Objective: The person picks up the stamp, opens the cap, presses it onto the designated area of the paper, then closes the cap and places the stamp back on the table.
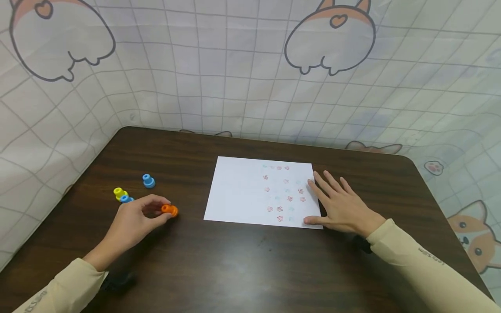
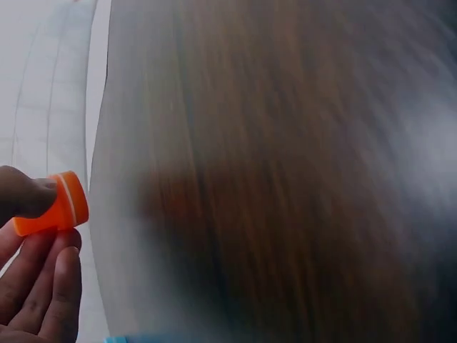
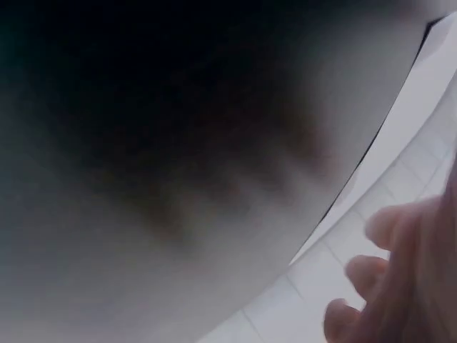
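My left hand (image 1: 135,219) pinches a small orange stamp (image 1: 170,210) between thumb and fingers, left of the paper. In the left wrist view the orange stamp (image 2: 71,200) shows a thin pale ring around it. Beside that hand stand a yellow stamp (image 1: 119,193) and a blue stamp (image 1: 126,198), partly hidden by the hand; another blue stamp (image 1: 148,181) is farther back. With fingers spread, my right hand (image 1: 342,208) rests over the right edge of a white sheet of paper (image 1: 236,189). Small red and pale blue prints cover the sheet's right half.
Everything lies on a dark brown wooden table (image 1: 250,269) with rounded far corners. A white grid-patterned cloth (image 1: 235,74) with corgi drawings hangs behind and at both sides of it.
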Tool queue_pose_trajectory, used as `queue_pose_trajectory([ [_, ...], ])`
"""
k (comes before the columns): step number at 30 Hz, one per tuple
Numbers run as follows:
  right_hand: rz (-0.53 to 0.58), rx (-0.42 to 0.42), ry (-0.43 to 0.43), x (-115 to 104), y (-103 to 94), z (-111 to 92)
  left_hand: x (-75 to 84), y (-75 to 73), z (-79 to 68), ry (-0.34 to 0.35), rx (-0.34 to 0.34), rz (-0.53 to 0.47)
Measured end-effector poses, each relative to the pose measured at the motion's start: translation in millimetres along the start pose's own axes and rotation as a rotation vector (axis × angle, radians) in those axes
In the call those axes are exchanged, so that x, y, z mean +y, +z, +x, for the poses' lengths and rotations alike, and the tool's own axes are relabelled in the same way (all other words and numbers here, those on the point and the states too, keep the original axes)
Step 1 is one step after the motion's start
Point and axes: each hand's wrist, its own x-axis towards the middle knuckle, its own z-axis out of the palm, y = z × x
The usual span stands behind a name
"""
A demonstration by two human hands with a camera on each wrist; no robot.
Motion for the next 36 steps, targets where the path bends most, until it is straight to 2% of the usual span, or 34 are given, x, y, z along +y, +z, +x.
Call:
queue_pose_trajectory([
  [9, -0.008, -0.015, 0.008, 2.8, 3.7, -3.2, -11.8, -13.2, 1.0, -0.032, -0.004, 0.078],
  [23, 0.025, -0.084, 0.019, 7.2, 1.5, -2.0, -17.1, -17.0, -1.7, -0.011, -0.044, 0.124],
  [31, 0.031, -0.084, 0.007, 6.7, 1.2, 0.4, -19.4, -19.9, -1.7, -0.043, -0.078, 0.152],
  [36, 0.030, -0.101, 0.005, 6.9, 1.8, 0.8, -21.7, -21.2, -1.7, -0.046, -0.073, 0.173],
])
